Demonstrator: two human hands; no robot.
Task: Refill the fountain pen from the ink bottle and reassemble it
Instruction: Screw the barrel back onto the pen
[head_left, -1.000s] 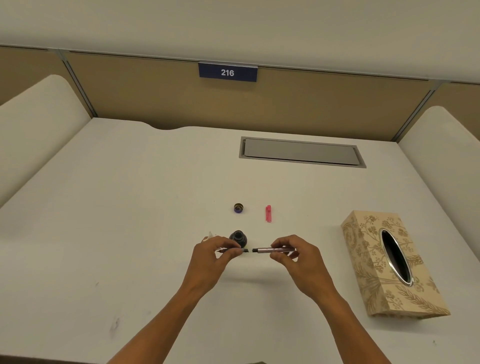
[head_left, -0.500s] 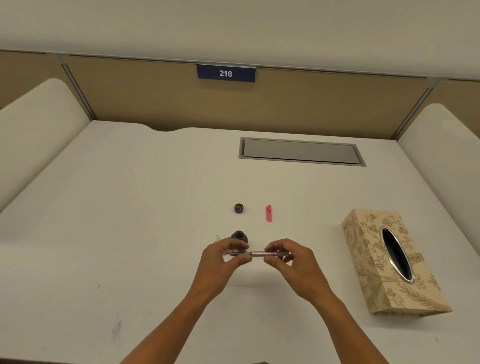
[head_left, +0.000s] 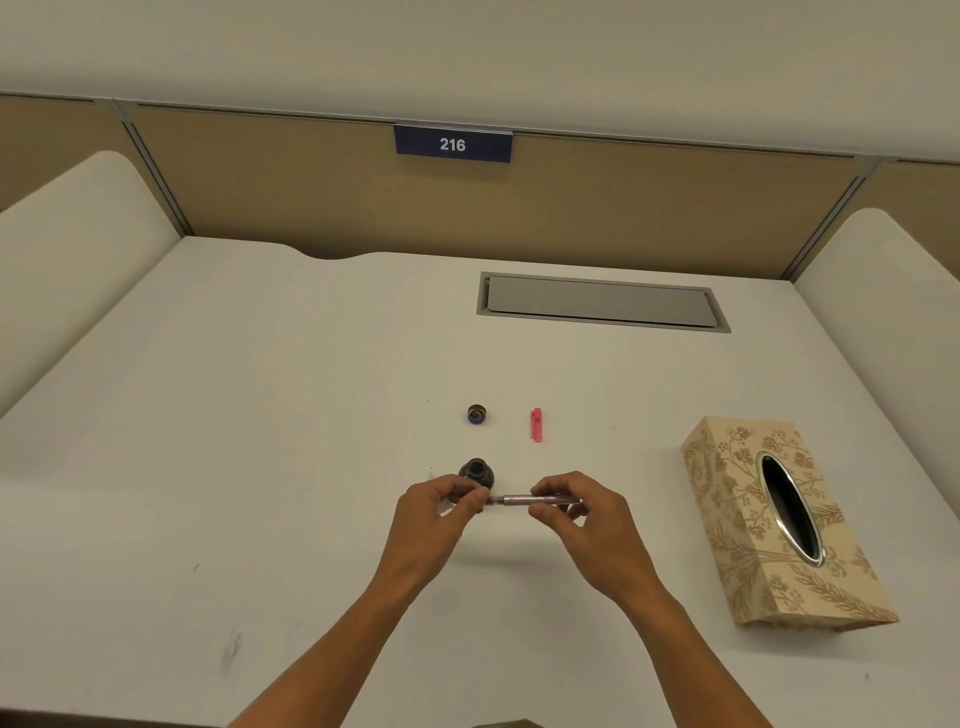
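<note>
I hold a slim pinkish fountain pen (head_left: 524, 500) level above the white desk (head_left: 260, 441), one hand at each end. My left hand (head_left: 441, 512) pinches its left end, which the fingers hide. My right hand (head_left: 576, 512) grips the barrel on the right. The two pen parts look joined. Just behind my left hand stands the dark ink bottle (head_left: 476, 471) with its mouth open. Its cap (head_left: 477, 414) lies farther back. A pink pen cap (head_left: 536, 424) lies to the right of the bottle cap.
A patterned tissue box (head_left: 748, 525) stands at the right of the desk. A grey cable hatch (head_left: 602, 301) is set into the desk at the back. Partition walls close the desk on three sides.
The gap between the two pen parts has closed: my hands have come together and the barrel now meets the front section. Both hands shifted slightly toward me.
</note>
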